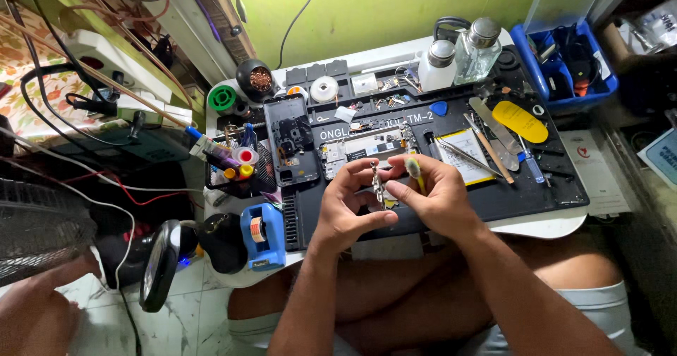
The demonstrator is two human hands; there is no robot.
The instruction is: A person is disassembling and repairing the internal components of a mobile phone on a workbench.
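Hands over a black repair mat [493,197]: left hand [349,201] pinches a small narrow circuit part [377,183] upright between thumb and fingers, just above the mat's near edge; right hand [434,194] is clamped on a small brush [414,169], bristles at the part's upper end. Opened phone frame [367,148] lies just beyond, a dark phone back cover [290,148] to its left, a flat battery [465,155] and tweezers [469,157] to its right. Handling, as judged: light strokes, part gripped by its edges, both hands close above the mat so nothing dropped rolls off.
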